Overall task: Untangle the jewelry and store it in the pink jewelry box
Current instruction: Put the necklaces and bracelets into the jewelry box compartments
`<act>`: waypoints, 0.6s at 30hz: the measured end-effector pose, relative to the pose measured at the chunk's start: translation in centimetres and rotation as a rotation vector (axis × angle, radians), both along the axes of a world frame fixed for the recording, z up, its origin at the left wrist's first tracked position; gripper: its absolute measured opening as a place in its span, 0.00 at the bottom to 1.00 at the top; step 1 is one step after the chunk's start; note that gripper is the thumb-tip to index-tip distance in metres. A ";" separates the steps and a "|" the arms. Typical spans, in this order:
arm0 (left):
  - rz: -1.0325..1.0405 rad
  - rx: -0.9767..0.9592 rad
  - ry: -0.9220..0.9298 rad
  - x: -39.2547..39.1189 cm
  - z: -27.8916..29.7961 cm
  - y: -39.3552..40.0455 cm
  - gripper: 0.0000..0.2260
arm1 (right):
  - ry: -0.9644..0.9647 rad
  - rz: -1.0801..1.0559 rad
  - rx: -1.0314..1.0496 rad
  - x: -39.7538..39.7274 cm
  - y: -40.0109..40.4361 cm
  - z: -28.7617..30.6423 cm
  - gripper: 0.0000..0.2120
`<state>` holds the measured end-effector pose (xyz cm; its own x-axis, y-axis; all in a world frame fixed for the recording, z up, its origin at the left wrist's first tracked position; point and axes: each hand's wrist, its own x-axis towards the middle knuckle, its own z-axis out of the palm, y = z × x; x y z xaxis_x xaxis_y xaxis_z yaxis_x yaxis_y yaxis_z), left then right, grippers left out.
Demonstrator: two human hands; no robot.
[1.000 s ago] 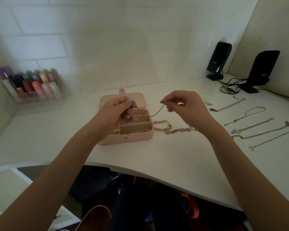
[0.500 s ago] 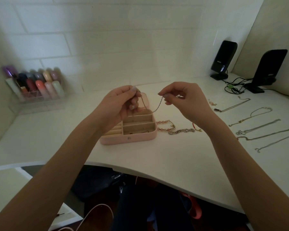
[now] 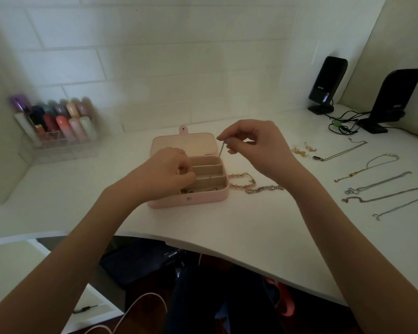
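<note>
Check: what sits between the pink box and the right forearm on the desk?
Head view: two bracelets lie there, a pink beaded one by the box wall and a sparkly chain reaching toward the right forearm.

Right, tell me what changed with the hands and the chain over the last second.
The left hand dropped from chest height into the pink jewelry box, fingers curled over its left compartments. The right hand kept its pinch on the thin chain, which now hangs short by the lid. Whether the left still holds the chain is hidden. The box and the laid-out necklaces stayed put.
</note>
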<state>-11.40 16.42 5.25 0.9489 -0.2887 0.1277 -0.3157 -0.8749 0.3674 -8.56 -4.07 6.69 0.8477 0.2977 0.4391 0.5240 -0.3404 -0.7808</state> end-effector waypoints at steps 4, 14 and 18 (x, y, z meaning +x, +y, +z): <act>0.051 -0.338 0.073 -0.2 0.3 -0.4 0.11 | -0.009 0.058 0.011 -0.4 1.4 0.1 0.07; 0.108 -0.565 0.049 -1.1 0.1 -0.5 0.03 | -0.009 0.017 -0.110 0.5 0.0 -1.4 0.08; 0.119 -0.321 -0.009 -1.4 -0.6 -0.3 0.03 | 0.003 0.028 -0.221 0.4 0.0 -3.2 0.10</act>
<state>-12.77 16.16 4.66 0.9719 -0.1200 0.2023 -0.2228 -0.7458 0.6278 -8.16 -4.12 3.45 0.8387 0.4101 0.3583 0.5337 -0.4884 -0.6903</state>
